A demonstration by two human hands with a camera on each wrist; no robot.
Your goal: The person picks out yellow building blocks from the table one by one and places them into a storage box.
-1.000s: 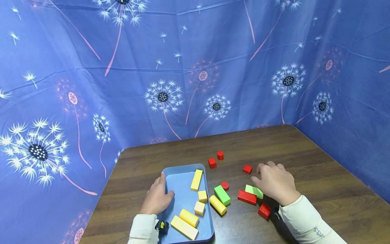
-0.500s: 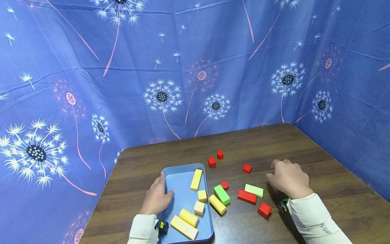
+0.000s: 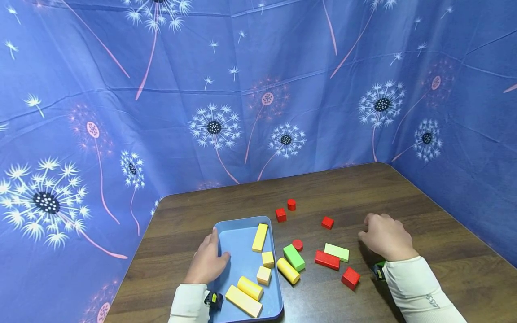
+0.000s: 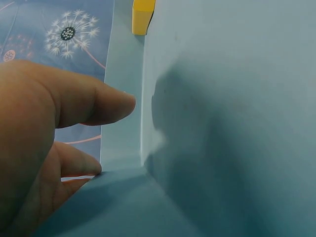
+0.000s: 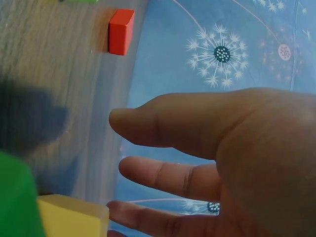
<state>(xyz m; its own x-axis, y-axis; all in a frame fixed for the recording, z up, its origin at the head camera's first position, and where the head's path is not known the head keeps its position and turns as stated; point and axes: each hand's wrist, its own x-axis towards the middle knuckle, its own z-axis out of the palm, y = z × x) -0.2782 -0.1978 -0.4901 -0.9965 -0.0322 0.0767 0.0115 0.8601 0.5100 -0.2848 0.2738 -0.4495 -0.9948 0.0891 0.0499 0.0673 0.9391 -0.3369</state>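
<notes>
My left hand (image 3: 208, 260) rests at the left rim of a blue tray (image 3: 234, 224), fingers along the edge and thumb reaching over the inside. In the left wrist view the thumb (image 4: 106, 103) stands apart from the tray wall. Inside lie several yellow blocks (image 3: 260, 237), one a cylinder (image 3: 250, 288). Right of the loose blocks, my right hand (image 3: 385, 235) hovers low over the table, fingers spread. The right wrist view has a yellow block (image 5: 74, 215) right at a fingertip, beside a green block (image 5: 17, 197); the head view mostly hides both behind the hand.
Between tray and right hand lie a yellow cylinder (image 3: 288, 271), a green block (image 3: 294, 258), a pale green block (image 3: 336, 252), a long red block (image 3: 327, 260) and a red cube (image 3: 350, 278). Smaller red pieces (image 3: 281, 215) sit farther back. Blue dandelion cloth (image 3: 250, 134) hangs behind.
My right hand has moved right, away from the pale green and red blocks, then slightly farther right and down. My left hand and the tray have stayed in place.
</notes>
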